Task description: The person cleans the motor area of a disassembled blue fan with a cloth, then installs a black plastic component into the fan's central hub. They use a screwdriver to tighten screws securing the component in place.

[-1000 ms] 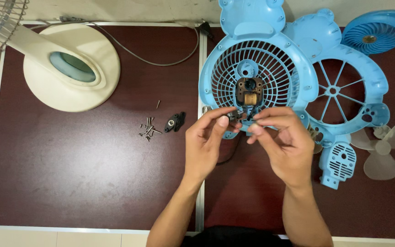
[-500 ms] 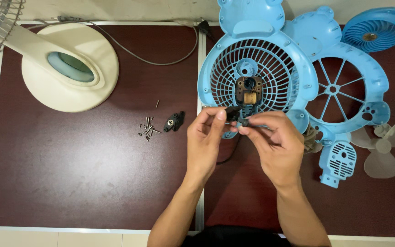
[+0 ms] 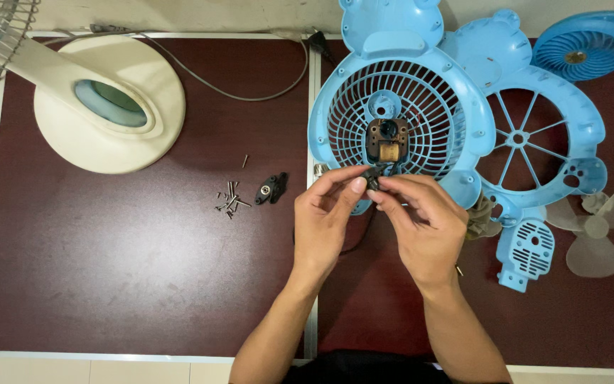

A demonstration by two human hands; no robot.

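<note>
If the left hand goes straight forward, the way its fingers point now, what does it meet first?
Probably the left hand meets the small dark part already at its fingertips, then the blue fan grille just beyond; depth is unclear.

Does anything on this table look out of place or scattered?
Yes. Small loose screws lie scattered on the dark tabletop beside a black bracket, apart from the blue grille.

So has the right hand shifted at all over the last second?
Yes. The right hand has drifted left, its fingertips now meeting the left hand under the brown motor, closer to the table seam.
</note>
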